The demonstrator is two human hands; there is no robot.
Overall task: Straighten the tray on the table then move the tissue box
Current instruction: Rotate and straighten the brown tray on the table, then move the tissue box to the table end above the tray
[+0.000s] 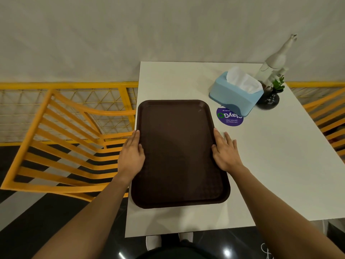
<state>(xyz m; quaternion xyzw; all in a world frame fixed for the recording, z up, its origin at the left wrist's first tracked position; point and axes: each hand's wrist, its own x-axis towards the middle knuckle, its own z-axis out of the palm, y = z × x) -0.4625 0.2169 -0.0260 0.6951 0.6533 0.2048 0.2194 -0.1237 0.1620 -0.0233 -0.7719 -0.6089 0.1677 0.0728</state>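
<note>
A dark brown tray [177,154] lies on the white table [270,165], along the table's left edge with its long side running away from me. My left hand [131,156] grips the tray's left rim, thumb on top. Against the right rim rests my right hand [225,152], thumb on the rim and fingers spread on the table. A light blue tissue box [236,98] with a white tissue sticking out stands at the far right, apart from the tray.
A round purple sticker [228,119] is on the table, partly under the tissue box. Behind the box stand a dark vase with a small green plant [269,100] and a white bottle [276,60]. Yellow chairs [61,146] flank the table; a wall is behind.
</note>
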